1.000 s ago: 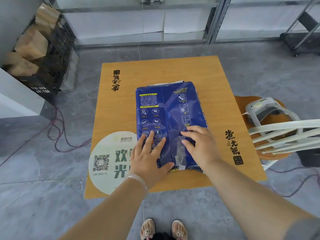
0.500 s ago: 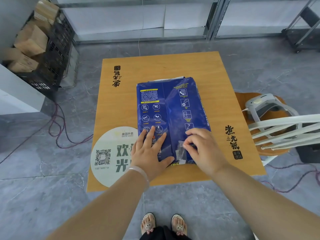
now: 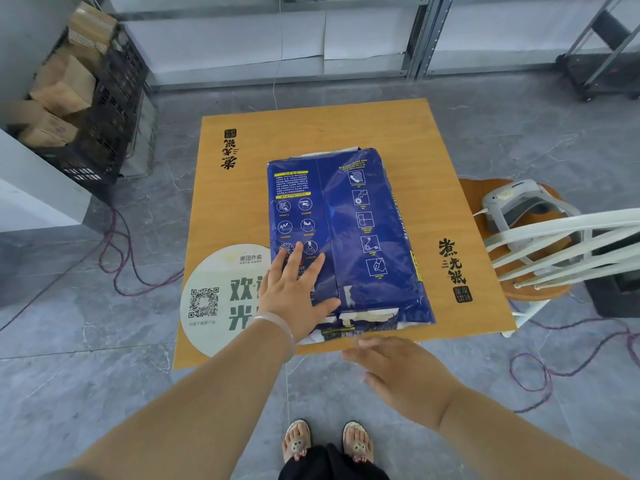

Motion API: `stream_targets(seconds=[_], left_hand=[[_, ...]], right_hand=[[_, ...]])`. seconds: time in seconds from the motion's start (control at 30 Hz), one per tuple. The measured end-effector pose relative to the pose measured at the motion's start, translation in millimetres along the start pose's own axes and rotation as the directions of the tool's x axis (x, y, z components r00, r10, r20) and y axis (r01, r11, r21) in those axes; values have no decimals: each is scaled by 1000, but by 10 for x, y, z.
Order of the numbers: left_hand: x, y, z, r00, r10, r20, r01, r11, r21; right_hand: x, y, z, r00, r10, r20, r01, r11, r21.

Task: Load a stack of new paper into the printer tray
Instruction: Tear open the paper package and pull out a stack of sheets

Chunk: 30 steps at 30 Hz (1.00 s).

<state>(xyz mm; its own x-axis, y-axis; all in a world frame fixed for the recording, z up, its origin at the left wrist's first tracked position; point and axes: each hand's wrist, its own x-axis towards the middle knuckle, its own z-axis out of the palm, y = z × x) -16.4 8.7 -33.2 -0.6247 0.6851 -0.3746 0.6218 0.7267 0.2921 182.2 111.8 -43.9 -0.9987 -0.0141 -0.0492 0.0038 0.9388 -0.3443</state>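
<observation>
A ream of paper in a dark blue wrapper (image 3: pixel 349 233) lies flat on the wooden table (image 3: pixel 311 133). Its near end is torn, and white paper shows there. My left hand (image 3: pixel 294 292) lies flat on the ream's near left corner, fingers spread. My right hand (image 3: pixel 405 372) hovers just off the table's near edge, below the torn end, fingers apart and holding nothing. No printer or tray is in view.
A round white sticker with a QR code (image 3: pixel 214 299) covers the table's near left corner. A white chair (image 3: pixel 554 244) and a stool carrying a grey device (image 3: pixel 519 202) stand at the right. Black crates with cardboard boxes (image 3: pixel 79 109) sit far left. Cables trail over the floor.
My right hand has left the wrapper's near seam and pulled back past the table edge. The near end now shows torn wrapper with white paper. My left hand stays on the ream.
</observation>
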Motion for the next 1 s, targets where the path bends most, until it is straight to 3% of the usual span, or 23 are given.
stream_targets(seconds=[0.1,0.3,0.37,0.43,0.53,0.63,0.73,0.93,1.0], left_hand=[[-26,12,-15,1000,4,-11,-4,1000,-4],[-146,85,24,993,92,-77,-89,995,48],[-168,110,50,990,120,-71,-115,991,72],[-172,132,86,989,138,-61,-131,986,100],[-161,147,136,990,138,-29,-133,981,141],[-160,138,128,991,134,-27,-127,976,178],[-183,124,72,988,144,-56,-134,980,150],[-263,136,-117,973,210,-93,-204,976,69],[-288,158,-228,964,226,-142,-226,974,16]], right_hand=[[92,-15,-176,999,-2,-33,5,996,91],[392,94,-548,887,345,-307,-193,881,431],[537,176,-552,874,410,-261,-296,875,384],[627,212,-476,903,417,-103,-384,891,242],[652,172,-337,937,335,101,-340,939,41],[658,144,-281,938,343,41,-341,939,-47],[666,132,-314,929,369,-1,-369,929,14],[591,179,-576,959,226,-173,-233,972,-19],[565,230,-695,931,275,-239,-273,961,40]])
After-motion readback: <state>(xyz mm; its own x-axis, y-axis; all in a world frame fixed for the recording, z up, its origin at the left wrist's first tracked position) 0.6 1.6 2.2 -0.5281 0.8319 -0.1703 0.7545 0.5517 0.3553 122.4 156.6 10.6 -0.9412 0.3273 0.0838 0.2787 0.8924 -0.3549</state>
